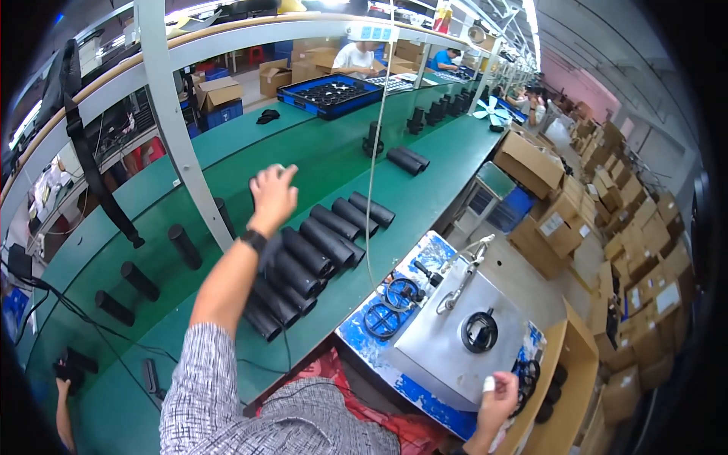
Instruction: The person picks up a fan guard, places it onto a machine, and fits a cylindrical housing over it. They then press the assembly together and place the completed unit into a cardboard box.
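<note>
My left hand (273,196) is raised over the green belt (425,174), fingers loosely spread, holding nothing I can make out. Just below it lies a row of several black cylinders (318,246), side by side. My right hand (497,400), with a white finger cot, sits at the near right corner of a grey metal fixture plate (440,349). Its fingers curl on a black ring (525,377) from a small stack. Another black ring (479,331) rests in the plate's middle. Two more rings (390,307) lie on the blue mat (364,345).
A toggle clamp (464,271) stands on the plate. A thin cable (375,152) hangs down. A grey post (178,129) rises at left beside loose cylinders (186,246). A blue tray (330,95) sits farther along. Cardboard boxes (607,227) crowd the right. Another person's hand (64,379) is at bottom left.
</note>
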Motion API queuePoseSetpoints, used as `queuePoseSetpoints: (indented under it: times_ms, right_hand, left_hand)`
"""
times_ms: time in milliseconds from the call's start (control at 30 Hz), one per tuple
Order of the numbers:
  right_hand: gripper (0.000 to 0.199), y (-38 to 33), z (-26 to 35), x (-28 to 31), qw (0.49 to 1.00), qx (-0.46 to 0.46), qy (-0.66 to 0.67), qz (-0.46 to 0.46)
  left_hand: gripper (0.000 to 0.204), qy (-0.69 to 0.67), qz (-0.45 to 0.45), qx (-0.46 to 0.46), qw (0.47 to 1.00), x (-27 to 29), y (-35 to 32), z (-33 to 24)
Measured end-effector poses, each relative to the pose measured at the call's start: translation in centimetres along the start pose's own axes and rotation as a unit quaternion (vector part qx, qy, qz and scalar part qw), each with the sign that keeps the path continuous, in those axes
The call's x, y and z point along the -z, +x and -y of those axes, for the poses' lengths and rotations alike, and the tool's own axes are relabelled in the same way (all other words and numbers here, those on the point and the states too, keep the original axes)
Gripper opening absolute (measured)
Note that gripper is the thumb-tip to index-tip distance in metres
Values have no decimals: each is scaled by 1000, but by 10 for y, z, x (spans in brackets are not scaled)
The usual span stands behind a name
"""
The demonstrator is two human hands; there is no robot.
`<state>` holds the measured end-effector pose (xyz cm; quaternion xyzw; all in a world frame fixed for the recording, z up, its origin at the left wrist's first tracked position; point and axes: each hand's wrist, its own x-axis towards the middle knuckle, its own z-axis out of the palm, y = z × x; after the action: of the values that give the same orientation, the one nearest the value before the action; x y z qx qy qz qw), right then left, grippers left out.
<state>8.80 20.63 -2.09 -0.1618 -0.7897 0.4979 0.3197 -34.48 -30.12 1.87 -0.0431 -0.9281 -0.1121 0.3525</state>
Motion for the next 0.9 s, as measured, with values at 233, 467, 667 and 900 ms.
queuePoseSetpoints:
  times_ms: [233, 467, 667, 900]
  right_hand:
    - [18, -19, 5, -29, 998, -44, 7, 43]
    - [22, -23, 29, -17, 993, -105, -49, -10]
    - [54, 0, 137, -99, 982, 143, -122, 29]
    - [60, 62, 86, -63, 988, 135, -21, -72]
  left_hand:
    - [56, 45, 147, 130, 980, -95, 31, 153]
    - [51, -196, 20, -23, 980, 54, 31, -60]
    - [55, -378, 34, -332, 863, 195, -109, -248]
    - [48, -554, 167, -137, 804, 110, -218, -321]
